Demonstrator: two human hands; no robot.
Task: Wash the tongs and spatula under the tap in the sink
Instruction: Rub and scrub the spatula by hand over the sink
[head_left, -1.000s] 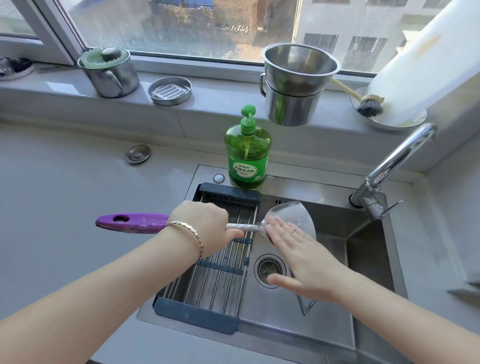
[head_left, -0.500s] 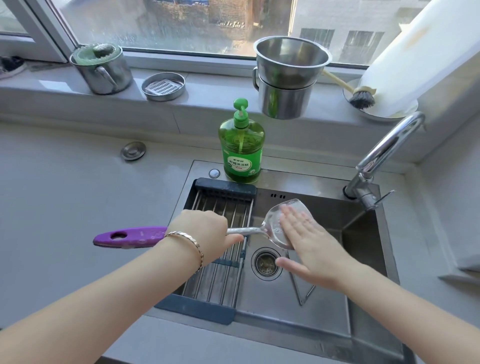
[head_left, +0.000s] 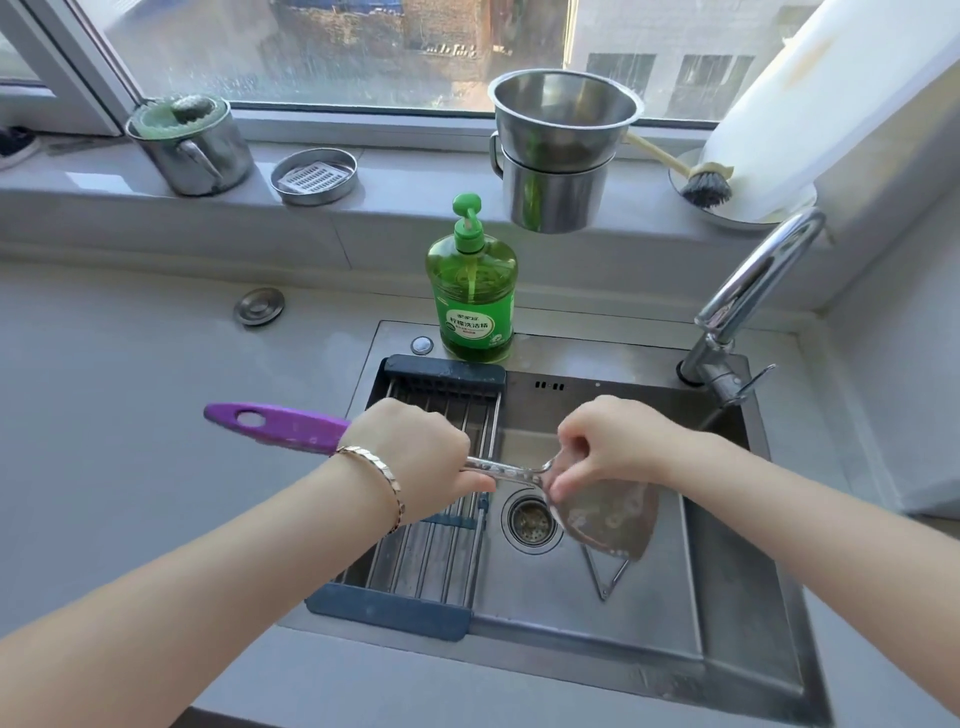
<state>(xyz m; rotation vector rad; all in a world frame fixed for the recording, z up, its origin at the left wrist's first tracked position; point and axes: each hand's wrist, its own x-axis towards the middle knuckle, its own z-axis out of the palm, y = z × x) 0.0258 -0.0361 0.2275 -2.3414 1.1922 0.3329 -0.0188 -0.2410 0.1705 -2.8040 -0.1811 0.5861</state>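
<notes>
Flipped face-down since a second ago, the spatula (head_left: 608, 514) spans the sink (head_left: 727, 623) left to right; left hand (head_left: 415, 447) grips its shaft, right hand (head_left: 618, 447) fingers (head_left: 571, 467) pinch the blade's neck.

Purple-handled spatula (head_left: 608, 514) level above sink (head_left: 571, 629), tongs (head_left: 602, 595) lying on its floor.

Across the top of the frame we see a wide window (head_left: 363, 52) with a pale frame, its glass streaked and spotted, and through it brick and light-coloured buildings (head_left: 649, 31) in sunshine. Below it a grey sill (head_left: 415, 218) runs the full width, with a bright patch of daylight at the upper left. A smooth grey bench (head_left: 119, 395) fills the left, and a pale wall (head_left: 898, 374) rises at the right edge.
</notes>
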